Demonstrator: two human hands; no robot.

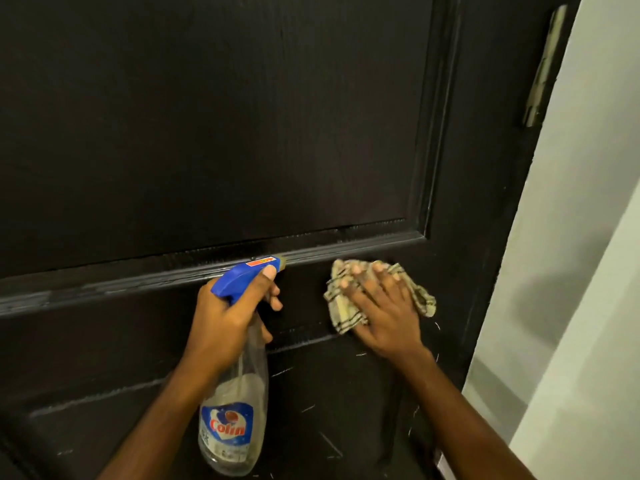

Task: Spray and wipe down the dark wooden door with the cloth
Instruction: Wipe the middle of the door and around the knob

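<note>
- Two bare forearms come up from the bottom edge of the frame, one from lower left, one from lower right.
- Left hand [225,313], centre-left: fingers wrapped round the neck of the spray bottle [232,420], a firm grip, with one fingertip up on the blue spray head [242,275].
- The bottle is clear, with a blue and red label low on its body. It hangs down from that grip, its base near the bottom of the frame. Only a little liquid shows inside.
- The nozzle points up and right, its tip right at the moulding [138,282] that runs across the middle of the frame.
- Right hand [384,313], just right of centre: fingers straight and fanned wide, palm flat, pressing the cloth [343,315] against the door.
- The cloth is pale with dark check lines, bunched under the palm, with edges poking out left and right of the hand, just below the moulding.
- The dark wooden door [207,116] fills nearly the whole frame, with a large recessed panel above the moulding.
- Thin pale scratches [329,441] fleck the lower part, below and around the right hand.
- Upper right, a metal plate [543,67] sits on the door's edge.
- Beyond that edge, a pale wall [588,237] runs down the right side.
</note>
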